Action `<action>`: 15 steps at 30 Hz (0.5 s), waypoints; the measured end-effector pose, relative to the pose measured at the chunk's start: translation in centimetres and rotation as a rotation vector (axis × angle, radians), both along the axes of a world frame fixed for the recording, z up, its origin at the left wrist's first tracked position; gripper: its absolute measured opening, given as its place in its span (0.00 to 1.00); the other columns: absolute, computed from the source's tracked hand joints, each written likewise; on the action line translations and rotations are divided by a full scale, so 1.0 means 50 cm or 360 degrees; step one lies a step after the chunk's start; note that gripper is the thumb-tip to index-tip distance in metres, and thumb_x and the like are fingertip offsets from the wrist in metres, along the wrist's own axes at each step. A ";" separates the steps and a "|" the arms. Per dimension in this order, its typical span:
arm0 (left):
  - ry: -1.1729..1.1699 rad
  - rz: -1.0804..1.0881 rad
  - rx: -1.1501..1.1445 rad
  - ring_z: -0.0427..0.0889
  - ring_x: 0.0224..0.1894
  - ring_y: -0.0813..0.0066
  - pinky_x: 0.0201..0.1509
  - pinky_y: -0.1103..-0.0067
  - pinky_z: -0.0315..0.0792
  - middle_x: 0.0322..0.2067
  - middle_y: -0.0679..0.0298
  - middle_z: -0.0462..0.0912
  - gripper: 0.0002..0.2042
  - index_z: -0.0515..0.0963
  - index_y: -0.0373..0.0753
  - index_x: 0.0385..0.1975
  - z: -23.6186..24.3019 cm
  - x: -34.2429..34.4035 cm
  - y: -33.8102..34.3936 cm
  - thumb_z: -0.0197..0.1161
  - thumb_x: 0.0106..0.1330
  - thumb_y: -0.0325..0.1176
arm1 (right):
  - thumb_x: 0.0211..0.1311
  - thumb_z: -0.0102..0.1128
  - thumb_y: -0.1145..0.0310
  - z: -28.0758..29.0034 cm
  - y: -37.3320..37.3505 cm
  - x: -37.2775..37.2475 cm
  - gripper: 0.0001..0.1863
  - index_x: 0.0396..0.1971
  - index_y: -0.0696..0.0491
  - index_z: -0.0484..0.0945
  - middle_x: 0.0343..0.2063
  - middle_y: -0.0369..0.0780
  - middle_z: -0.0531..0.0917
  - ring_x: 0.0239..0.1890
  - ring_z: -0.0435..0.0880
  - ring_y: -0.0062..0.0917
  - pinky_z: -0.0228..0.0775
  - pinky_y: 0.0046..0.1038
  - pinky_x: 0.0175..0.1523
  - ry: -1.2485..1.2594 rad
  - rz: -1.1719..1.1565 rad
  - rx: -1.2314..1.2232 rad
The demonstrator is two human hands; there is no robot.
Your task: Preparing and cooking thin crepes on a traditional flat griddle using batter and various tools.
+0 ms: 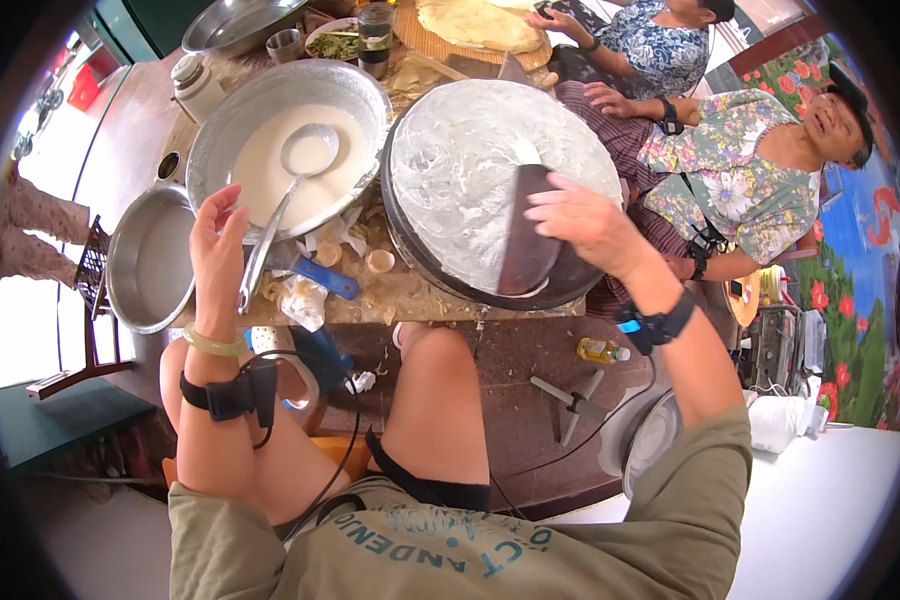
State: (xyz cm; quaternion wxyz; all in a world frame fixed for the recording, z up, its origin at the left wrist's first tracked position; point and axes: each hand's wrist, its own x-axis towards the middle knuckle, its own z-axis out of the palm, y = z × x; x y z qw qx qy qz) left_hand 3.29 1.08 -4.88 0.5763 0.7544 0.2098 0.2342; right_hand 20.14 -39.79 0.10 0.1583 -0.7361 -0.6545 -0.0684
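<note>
My right hand (pixel 588 222) grips a dark, flat batter spreader (pixel 526 235) and holds it against the right part of a round griddle (pixel 402 235). A thin layer of whitish batter (pixel 460 150) covers most of the griddle's top. My left hand (pixel 218 240) is raised by the near left rim of a big metal basin (pixel 365 95), its fingers apart and nothing in them. Pale liquid batter (pixel 255 165) fills the bottom of that basin. A metal ladle (pixel 292 195) rests in it, its bowl in the batter and its handle over the rim beside my left hand.
Left of the batter basin is a second metal basin (pixel 125 250). A blue-handled tool (pixel 325 278), eggshells (pixel 380 261) and crumpled paper (pixel 303 302) lie at the table's near edge. Behind are a jar (pixel 374 40) and a flatbread (pixel 475 25). Two people sit at the right.
</note>
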 end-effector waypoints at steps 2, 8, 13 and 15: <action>0.0060 0.0030 -0.0026 0.73 0.42 0.79 0.47 0.83 0.67 0.43 0.63 0.76 0.16 0.73 0.32 0.50 -0.002 0.002 -0.002 0.56 0.62 0.27 | 0.48 0.55 0.78 -0.012 0.025 -0.010 0.03 0.25 0.56 0.76 0.37 0.39 0.83 0.47 0.80 0.33 0.66 0.40 0.62 0.0003 0.0053 -0.0026; 0.0033 0.0020 0.0022 0.72 0.41 0.81 0.46 0.85 0.67 0.42 0.63 0.76 0.15 0.73 0.32 0.49 0.008 -0.002 -0.010 0.56 0.62 0.27 | 0.50 0.55 0.76 0.002 -0.086 0.014 0.01 0.24 0.54 0.75 0.35 0.38 0.83 0.46 0.80 0.30 0.66 0.38 0.62 -0.0105 -0.0091 -0.0152; 0.0054 0.0033 0.0005 0.72 0.40 0.82 0.44 0.86 0.66 0.41 0.64 0.76 0.15 0.74 0.31 0.48 0.007 -0.003 -0.011 0.55 0.62 0.27 | 0.50 0.55 0.76 0.003 -0.035 -0.002 0.01 0.25 0.55 0.74 0.37 0.39 0.83 0.47 0.80 0.32 0.67 0.40 0.61 -0.0029 0.0019 -0.0092; 0.0057 0.0047 0.0020 0.71 0.39 0.82 0.44 0.86 0.66 0.41 0.64 0.76 0.15 0.74 0.31 0.48 0.012 -0.009 -0.007 0.55 0.62 0.26 | 0.49 0.55 0.76 0.003 -0.052 0.016 0.01 0.23 0.55 0.73 0.36 0.39 0.83 0.45 0.81 0.32 0.67 0.39 0.60 -0.0089 0.0004 -0.0102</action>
